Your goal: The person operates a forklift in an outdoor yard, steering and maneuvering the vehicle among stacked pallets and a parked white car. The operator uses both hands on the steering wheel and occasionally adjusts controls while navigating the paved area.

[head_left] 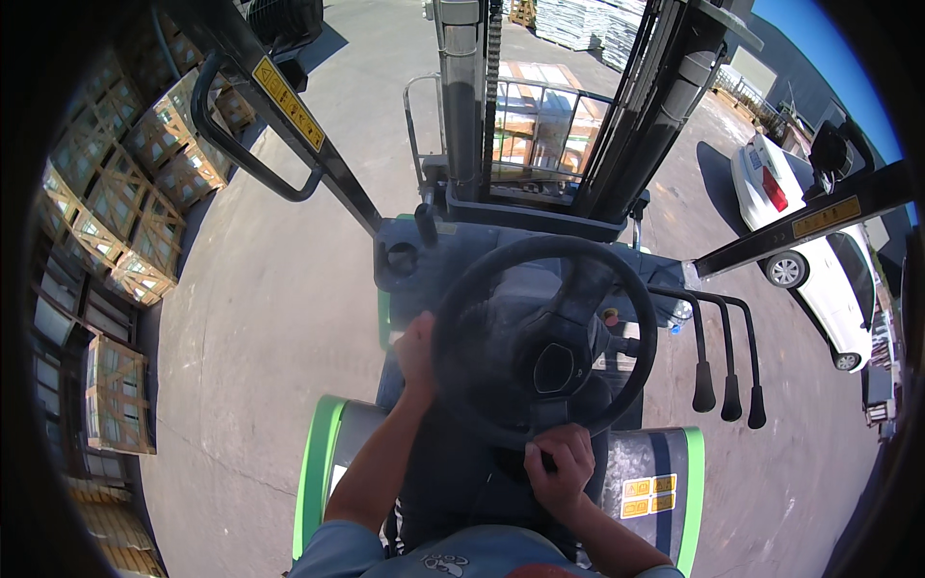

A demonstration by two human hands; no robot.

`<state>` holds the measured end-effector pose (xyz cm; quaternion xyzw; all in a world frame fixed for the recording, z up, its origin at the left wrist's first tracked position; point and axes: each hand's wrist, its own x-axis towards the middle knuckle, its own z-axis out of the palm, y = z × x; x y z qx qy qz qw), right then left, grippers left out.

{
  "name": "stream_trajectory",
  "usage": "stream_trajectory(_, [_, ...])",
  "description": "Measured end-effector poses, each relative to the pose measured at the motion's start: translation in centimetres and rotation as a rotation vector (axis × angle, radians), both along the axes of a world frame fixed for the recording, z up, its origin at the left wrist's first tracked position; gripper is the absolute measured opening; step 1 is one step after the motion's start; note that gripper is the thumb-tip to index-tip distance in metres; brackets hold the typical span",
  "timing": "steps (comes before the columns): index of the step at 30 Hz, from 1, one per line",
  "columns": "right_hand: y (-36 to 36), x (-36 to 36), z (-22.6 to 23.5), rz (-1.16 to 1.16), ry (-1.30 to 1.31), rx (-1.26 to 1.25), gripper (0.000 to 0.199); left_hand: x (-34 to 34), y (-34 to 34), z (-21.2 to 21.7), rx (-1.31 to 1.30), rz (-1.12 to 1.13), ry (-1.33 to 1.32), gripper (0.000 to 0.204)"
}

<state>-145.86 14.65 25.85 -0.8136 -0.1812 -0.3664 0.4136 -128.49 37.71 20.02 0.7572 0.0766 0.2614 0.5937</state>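
Note:
I sit at the controls of a forklift, behind a black steering wheel (649, 332). My left hand (416, 352) is at the left side of its rim, closed against it, slightly smeared by motion. At the bottom of the rim, my right hand (562, 462) is closed with curled fingers over the wheel. Three black control levers (730, 390) hang to the right of the wheel, with no hand on them. Beyond the dashboard stands the dark lift mast (464, 106). Through it shows a wrapped, crated load (540, 116) behind the load guard.
Wooden crates (120, 395) line the left side of the paved yard (251, 366). White cars (819, 289) stand at the right. Far ahead are white stacked packs (568, 21). A grab handle (255, 173) runs along the left cab post, and a mirror (831, 154) hangs at the right.

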Motion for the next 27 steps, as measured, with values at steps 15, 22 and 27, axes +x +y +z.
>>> stream_trajectory(15, [3.3,1.1,4.8,0.350,-0.030,-0.154,0.020,-2.9,-2.9,4.9,0.040,0.137,-0.030,0.043])
stream_trajectory(22, [6.2,6.0,9.9,0.431,-0.111,-0.210,0.017,-3.7,-4.9,6.3,0.091,0.176,-0.044,0.043])
stream_trajectory(27, [5.8,9.0,13.5,0.343,-0.239,-0.164,0.014,-5.6,-6.8,6.5,0.214,0.224,-0.213,0.040])
